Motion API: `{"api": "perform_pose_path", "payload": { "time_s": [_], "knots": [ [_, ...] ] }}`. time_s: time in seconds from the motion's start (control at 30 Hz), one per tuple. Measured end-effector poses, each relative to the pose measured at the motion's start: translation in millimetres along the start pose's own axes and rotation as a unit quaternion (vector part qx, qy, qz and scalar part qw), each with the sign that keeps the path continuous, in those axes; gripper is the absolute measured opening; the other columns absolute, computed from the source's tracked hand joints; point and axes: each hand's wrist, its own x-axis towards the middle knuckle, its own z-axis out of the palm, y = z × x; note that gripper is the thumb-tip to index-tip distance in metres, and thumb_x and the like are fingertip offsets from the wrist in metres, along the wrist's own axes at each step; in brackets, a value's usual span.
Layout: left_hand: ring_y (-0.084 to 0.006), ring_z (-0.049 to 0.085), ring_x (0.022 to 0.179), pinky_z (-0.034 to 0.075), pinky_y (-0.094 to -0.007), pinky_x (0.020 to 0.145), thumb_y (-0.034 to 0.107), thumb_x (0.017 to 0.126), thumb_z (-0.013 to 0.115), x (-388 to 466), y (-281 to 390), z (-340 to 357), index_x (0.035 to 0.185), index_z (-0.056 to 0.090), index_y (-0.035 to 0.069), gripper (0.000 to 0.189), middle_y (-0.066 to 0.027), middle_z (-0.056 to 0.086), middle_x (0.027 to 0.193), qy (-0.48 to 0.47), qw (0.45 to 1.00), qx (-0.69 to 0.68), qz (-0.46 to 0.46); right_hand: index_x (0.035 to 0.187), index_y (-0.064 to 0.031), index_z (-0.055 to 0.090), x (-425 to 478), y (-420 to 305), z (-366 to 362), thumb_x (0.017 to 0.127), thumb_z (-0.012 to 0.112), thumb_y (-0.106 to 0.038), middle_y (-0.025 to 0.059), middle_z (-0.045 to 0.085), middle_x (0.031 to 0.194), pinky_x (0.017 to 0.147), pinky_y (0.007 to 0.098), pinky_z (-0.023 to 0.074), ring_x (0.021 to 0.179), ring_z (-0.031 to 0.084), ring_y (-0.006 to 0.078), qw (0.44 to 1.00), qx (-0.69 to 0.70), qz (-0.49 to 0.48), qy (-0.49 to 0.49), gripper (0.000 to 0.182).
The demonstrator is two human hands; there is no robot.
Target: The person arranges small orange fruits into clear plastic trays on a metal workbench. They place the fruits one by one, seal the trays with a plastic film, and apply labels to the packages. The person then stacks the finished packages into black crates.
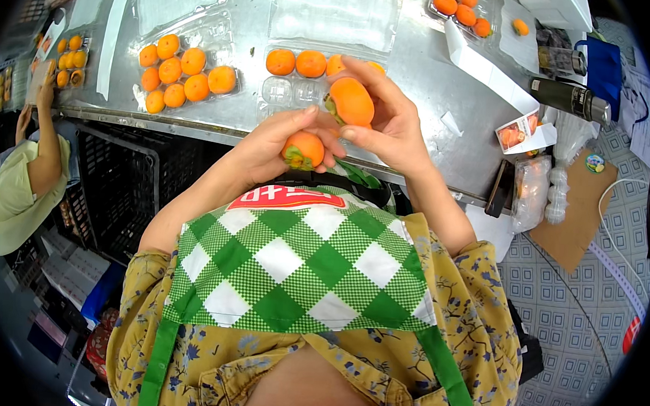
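Observation:
An orange persimmon with a green calyx rests in my left hand, close to the apron. My right hand grips a second persimmon between thumb and fingers, its calyx turned to the left. Behind my hands lies a clear plastic clamshell tray with a row of persimmons along its far side. Two of its near cups at the left hold nothing; my hands cover part of the rest. The tray's raised lid extends away from me on the steel table.
Left stands another clamshell with several persimmons. A co-worker's arm reaches over smaller trays. Black plastic crates stand below the table edge. On the right are a white paper strip, a dark flask and more persimmons.

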Motion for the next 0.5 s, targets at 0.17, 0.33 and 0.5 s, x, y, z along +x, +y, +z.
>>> {"api": "perform_pose_path", "payload": {
  "time_s": [0.17,0.33,0.5],
  "knots": [
    [-0.0215,0.061,0.084,0.051,-0.0340,0.073,0.050,0.094,0.041,4.5,2.2,7.7,0.116,0.051,-0.002,0.058,-0.0157,0.061,0.102,-0.021,0.999,-0.048,0.009,0.138,-0.0057,0.037,3.0,-1.3,0.4,0.068,0.075,-0.005,0.0135,0.053,0.126,0.102,0.0383,0.0367,0.117,0.050,0.0228,0.936,-0.312,-0.161,-0.007,0.081],
    [-0.0192,0.063,0.090,0.051,-0.0309,0.079,0.030,0.086,0.064,6.2,9.3,20.2,0.120,0.052,-0.002,0.048,-0.0115,0.062,0.108,0.056,0.993,-0.009,0.107,0.136,-0.0048,0.039,-0.4,-1.2,4.4,0.071,0.073,-0.013,0.0127,0.054,0.124,0.099,0.0372,0.0389,0.117,0.049,0.0234,0.958,-0.241,-0.148,0.033,0.074],
    [-0.0199,0.063,0.092,0.051,-0.0306,0.080,0.010,0.064,0.080,8.9,14.3,18.5,0.115,0.060,0.004,0.054,-0.0091,0.064,0.107,0.208,0.818,0.428,0.322,0.126,-0.0026,0.048,-7.2,14.4,-5.7,0.084,0.062,-0.027,0.0081,0.059,0.109,0.082,0.0292,0.0478,0.099,0.056,0.0169,0.989,0.086,0.085,0.086,0.051]
  ]
}}
